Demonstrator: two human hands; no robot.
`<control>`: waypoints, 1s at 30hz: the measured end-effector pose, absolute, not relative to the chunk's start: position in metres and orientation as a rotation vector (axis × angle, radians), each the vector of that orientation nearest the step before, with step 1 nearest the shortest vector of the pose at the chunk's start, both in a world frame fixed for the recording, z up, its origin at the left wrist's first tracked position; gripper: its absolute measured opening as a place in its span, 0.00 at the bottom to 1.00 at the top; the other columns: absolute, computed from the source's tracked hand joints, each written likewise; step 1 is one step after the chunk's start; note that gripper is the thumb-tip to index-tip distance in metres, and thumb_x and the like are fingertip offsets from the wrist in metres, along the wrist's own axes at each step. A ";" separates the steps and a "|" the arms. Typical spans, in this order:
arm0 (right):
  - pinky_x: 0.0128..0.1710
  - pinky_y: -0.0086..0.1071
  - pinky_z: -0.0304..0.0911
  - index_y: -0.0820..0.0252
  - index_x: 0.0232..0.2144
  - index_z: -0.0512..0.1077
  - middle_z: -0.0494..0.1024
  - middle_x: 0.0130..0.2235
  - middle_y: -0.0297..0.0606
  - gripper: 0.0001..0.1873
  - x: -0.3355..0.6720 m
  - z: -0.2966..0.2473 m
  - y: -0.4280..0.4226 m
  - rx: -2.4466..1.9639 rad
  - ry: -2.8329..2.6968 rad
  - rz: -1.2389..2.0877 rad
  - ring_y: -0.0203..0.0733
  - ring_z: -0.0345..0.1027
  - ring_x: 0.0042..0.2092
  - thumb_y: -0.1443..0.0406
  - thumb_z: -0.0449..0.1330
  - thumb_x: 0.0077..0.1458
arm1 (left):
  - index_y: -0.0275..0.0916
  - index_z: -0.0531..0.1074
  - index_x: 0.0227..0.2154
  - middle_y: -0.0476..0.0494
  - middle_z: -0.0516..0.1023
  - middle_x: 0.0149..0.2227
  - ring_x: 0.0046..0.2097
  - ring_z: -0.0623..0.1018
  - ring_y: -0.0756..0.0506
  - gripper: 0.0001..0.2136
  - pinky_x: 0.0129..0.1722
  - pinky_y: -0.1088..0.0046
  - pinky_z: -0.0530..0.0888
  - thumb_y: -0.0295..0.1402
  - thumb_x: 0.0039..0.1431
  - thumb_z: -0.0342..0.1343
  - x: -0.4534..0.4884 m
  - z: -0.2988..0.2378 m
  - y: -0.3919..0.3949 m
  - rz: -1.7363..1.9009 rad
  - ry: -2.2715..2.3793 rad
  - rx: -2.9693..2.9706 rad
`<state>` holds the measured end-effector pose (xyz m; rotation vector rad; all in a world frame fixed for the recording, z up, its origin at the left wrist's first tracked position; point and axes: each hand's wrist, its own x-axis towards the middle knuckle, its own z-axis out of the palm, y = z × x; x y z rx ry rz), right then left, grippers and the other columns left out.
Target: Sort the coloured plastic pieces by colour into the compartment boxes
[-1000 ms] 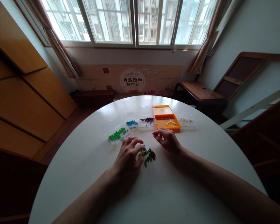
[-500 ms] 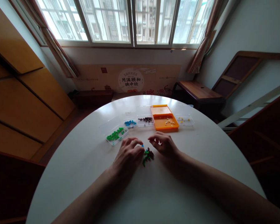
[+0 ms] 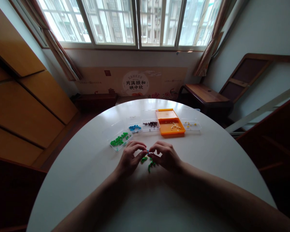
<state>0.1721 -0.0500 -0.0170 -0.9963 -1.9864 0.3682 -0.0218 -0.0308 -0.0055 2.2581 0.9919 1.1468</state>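
Above the table, the fingertips of my left hand (image 3: 130,158) and my right hand (image 3: 168,157) come together around a small blue building brick (image 3: 148,151). Each hand is closed in a pinch on it. A tiny dark bit shows by the right fingertips, too small to make out. Beneath the hands lie loose green bricks (image 3: 150,166), partly covered by the right fingers. A few more green bricks (image 3: 144,159) are under the left thumb.
Beyond my hands, clear plastic boxes hold green bricks (image 3: 119,139), blue bricks (image 3: 134,127), dark brown bricks (image 3: 150,123) and yellow bricks (image 3: 190,123). An orange box (image 3: 165,130) with cream pieces stands among them. All rest on the round white table (image 3: 91,180).
My right hand has moved left and down to meet the left one, and its fingers have closed at the blue brick. More green bricks show under the left hand; the brown ones there are now hidden.
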 end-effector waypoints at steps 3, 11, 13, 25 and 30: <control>0.30 0.27 0.60 0.58 0.28 0.73 0.74 0.29 0.36 0.07 0.171 -0.017 -0.050 -0.988 -2.011 0.313 0.35 0.65 0.28 0.63 0.60 0.57 | 0.39 0.74 0.27 0.44 0.78 0.34 0.40 0.75 0.45 0.09 0.43 0.64 0.71 0.37 0.61 0.54 -0.020 -0.006 -0.032 1.146 0.998 2.277; 0.32 0.28 0.60 0.58 0.29 0.74 0.75 0.28 0.37 0.10 0.171 -0.017 -0.047 -0.958 -2.056 0.231 0.36 0.67 0.30 0.65 0.56 0.60 | 0.39 0.74 0.27 0.44 0.77 0.34 0.40 0.74 0.45 0.09 0.43 0.65 0.71 0.38 0.60 0.56 -0.021 -0.006 -0.037 1.159 1.076 2.289; 0.32 0.28 0.60 0.58 0.29 0.75 0.75 0.29 0.37 0.09 0.174 -0.016 -0.040 -0.982 -2.065 0.239 0.36 0.68 0.30 0.66 0.57 0.59 | 0.39 0.74 0.28 0.44 0.77 0.34 0.40 0.74 0.45 0.09 0.43 0.65 0.70 0.37 0.60 0.55 -0.022 -0.006 -0.038 1.169 1.110 2.284; 0.33 0.30 0.62 0.62 0.36 0.77 0.78 0.32 0.37 0.07 0.181 0.011 0.051 -1.359 -1.747 0.247 0.35 0.67 0.27 0.67 0.61 0.54 | 0.39 0.73 0.29 0.44 0.76 0.35 0.41 0.73 0.45 0.06 0.46 0.64 0.69 0.33 0.60 0.55 -0.024 -0.004 -0.040 1.146 1.154 2.276; 0.32 0.29 0.62 0.60 0.32 0.77 0.78 0.31 0.36 0.05 0.193 -0.004 0.026 -1.276 -1.813 0.254 0.34 0.66 0.26 0.67 0.60 0.55 | 0.40 0.74 0.33 0.44 0.76 0.37 0.44 0.72 0.44 0.03 0.49 0.63 0.67 0.30 0.58 0.55 -0.021 -0.004 -0.044 1.078 1.093 2.372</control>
